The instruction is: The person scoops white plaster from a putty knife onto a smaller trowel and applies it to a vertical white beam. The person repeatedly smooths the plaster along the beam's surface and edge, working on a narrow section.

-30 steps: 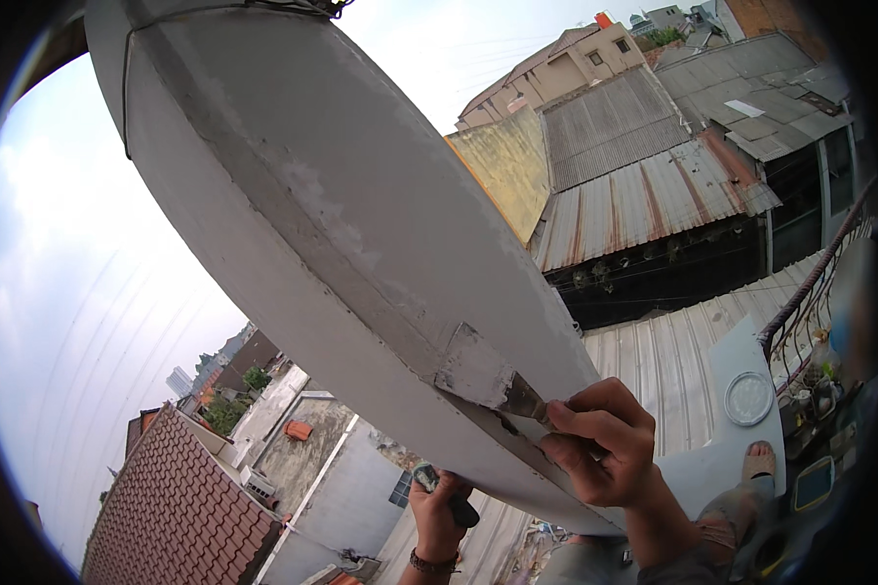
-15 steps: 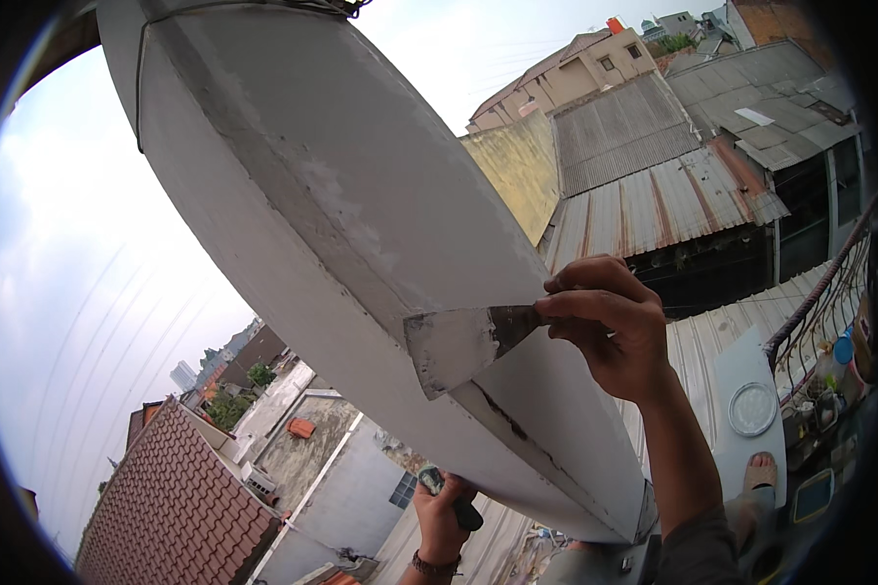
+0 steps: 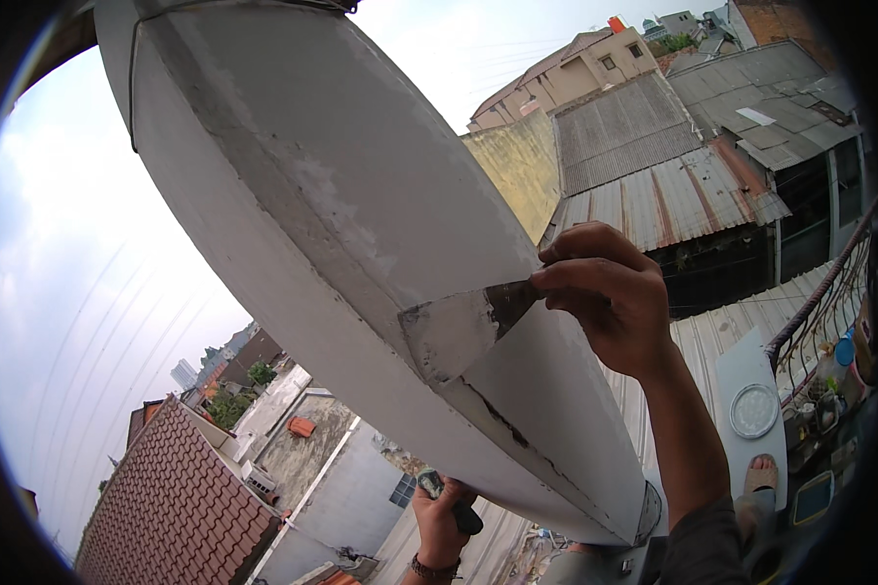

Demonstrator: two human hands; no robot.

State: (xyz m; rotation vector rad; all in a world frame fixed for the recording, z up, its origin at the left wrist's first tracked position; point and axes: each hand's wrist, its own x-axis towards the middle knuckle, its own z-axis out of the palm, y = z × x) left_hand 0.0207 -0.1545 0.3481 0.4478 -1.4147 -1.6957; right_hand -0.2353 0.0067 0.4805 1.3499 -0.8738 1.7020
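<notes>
Head view: the right hand (image 3: 610, 292) pinches the handle of a putty knife (image 3: 458, 331), its filler-smeared blade lying flat on a white-plastered concrete beam (image 3: 293, 185) near the middle of frame. A dark crack (image 3: 502, 419) runs along the beam's edge at five o'clock from the blade. At six o'clock the left hand (image 3: 444, 522) is clenched around a small dark tool (image 3: 449, 497), below the beam. Tiled and corrugated roofs (image 3: 654, 166) lie beneath. Doing this well likely means holding the blade at a shallow angle, pressing evenly and drawing it along the crack
</notes>
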